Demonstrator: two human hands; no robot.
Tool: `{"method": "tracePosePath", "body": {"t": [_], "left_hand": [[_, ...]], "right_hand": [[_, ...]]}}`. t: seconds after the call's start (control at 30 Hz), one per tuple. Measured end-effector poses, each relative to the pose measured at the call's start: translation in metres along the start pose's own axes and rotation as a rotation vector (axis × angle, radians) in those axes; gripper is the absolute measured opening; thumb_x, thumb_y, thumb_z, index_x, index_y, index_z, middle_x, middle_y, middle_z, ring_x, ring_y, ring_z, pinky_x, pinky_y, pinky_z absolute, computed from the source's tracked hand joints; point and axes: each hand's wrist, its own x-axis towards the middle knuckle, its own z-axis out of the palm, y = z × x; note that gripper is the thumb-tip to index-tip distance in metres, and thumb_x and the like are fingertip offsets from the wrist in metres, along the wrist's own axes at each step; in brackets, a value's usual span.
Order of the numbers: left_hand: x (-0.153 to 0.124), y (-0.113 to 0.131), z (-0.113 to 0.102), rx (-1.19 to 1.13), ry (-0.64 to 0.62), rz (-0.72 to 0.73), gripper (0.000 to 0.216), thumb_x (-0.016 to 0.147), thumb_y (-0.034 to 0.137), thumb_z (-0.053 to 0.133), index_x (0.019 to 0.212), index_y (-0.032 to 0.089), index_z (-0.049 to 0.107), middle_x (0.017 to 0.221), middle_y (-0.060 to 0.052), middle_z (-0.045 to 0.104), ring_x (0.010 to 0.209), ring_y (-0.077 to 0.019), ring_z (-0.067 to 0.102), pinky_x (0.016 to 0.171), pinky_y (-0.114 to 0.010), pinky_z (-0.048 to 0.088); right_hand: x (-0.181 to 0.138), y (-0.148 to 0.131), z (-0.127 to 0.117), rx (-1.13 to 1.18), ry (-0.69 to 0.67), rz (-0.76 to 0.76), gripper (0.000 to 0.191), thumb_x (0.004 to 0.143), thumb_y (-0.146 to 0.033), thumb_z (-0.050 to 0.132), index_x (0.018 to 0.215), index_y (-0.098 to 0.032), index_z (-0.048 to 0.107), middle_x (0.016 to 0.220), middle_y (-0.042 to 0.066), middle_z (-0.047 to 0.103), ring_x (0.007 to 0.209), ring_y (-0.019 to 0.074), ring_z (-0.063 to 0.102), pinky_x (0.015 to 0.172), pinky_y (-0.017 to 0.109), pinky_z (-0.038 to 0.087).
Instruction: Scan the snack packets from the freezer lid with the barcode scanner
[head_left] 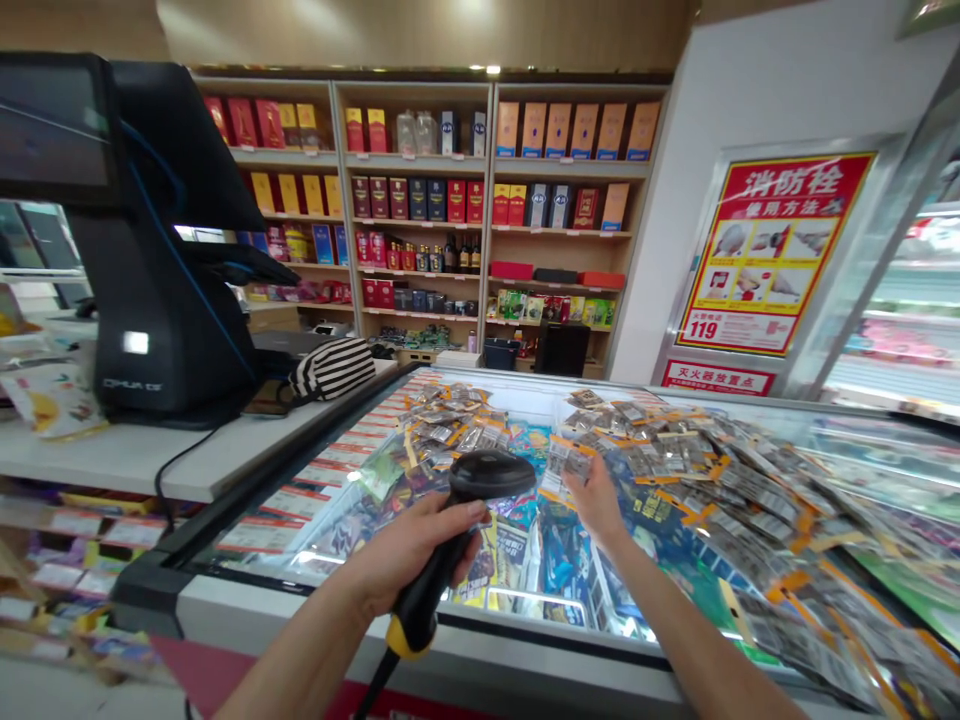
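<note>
My left hand [409, 555] is wrapped round the black and yellow handle of a barcode scanner [480, 480], whose head points over the chest freezer. My right hand [592, 495] reaches onto the freezer's glass lid [360, 480] and grips a small orange-edged label card [566, 460] at the near edge of a large spread of such cards [720, 480]. Packaged frozen goods show under the glass.
A black point-of-sale terminal [150, 250] stands on the white counter [135, 450] at left, with a striped pouch [334, 368] beside it. Shelves of boxed goods [450, 200] line the back wall. A red fire-hydrant poster [772, 250] and a glass-door cooler [907, 310] are at right.
</note>
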Motion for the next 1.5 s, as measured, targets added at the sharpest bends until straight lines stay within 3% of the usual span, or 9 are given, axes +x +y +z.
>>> {"method": "tracePosePath", "body": {"t": [0.23, 0.7, 1.0, 1.5], "left_hand": [[0.002, -0.003, 0.007, -0.014, -0.027, -0.016, 0.022, 0.07, 0.036, 0.053, 0.068, 0.015, 0.049, 0.051, 0.003, 0.05, 0.04, -0.006, 0.044, 0.042, -0.019, 0.029], [-0.005, -0.004, -0.006, -0.059, 0.009, -0.03, 0.023, 0.071, 0.037, 0.052, 0.078, 0.014, 0.05, 0.053, 0.003, 0.05, 0.043, -0.0074, 0.046, 0.045, -0.02, 0.031], [-0.004, -0.005, -0.006, -0.049, 0.008, 0.01, 0.022, 0.073, 0.036, 0.05, 0.078, 0.015, 0.048, 0.052, 0.003, 0.05, 0.042, -0.0066, 0.046, 0.043, -0.019, 0.03], [-0.001, -0.002, 0.0, -0.014, -0.038, 0.005, 0.022, 0.071, 0.036, 0.052, 0.066, 0.015, 0.049, 0.051, 0.003, 0.05, 0.04, -0.0059, 0.044, 0.041, -0.018, 0.03]], "right_hand": [[-0.003, -0.001, -0.001, -0.056, 0.02, 0.013, 0.033, 0.06, -0.026, 0.054, 0.091, -0.023, 0.047, 0.086, 0.001, 0.061, 0.075, 0.0171, 0.056, 0.07, 0.03, 0.042], [-0.001, 0.009, -0.003, -0.097, -0.011, -0.088, 0.034, 0.061, -0.024, 0.053, 0.093, -0.023, 0.042, 0.091, 0.0, 0.059, 0.079, 0.0152, 0.055, 0.072, 0.029, 0.043], [-0.004, 0.007, 0.004, -0.022, -0.048, -0.063, 0.04, 0.059, -0.02, 0.054, 0.097, -0.021, 0.042, 0.089, 0.002, 0.06, 0.079, 0.0153, 0.056, 0.073, 0.03, 0.042], [-0.003, 0.011, 0.003, -0.047, -0.016, -0.083, 0.041, 0.06, -0.02, 0.053, 0.098, -0.021, 0.04, 0.089, 0.002, 0.058, 0.077, 0.0149, 0.055, 0.072, 0.029, 0.042]]}}
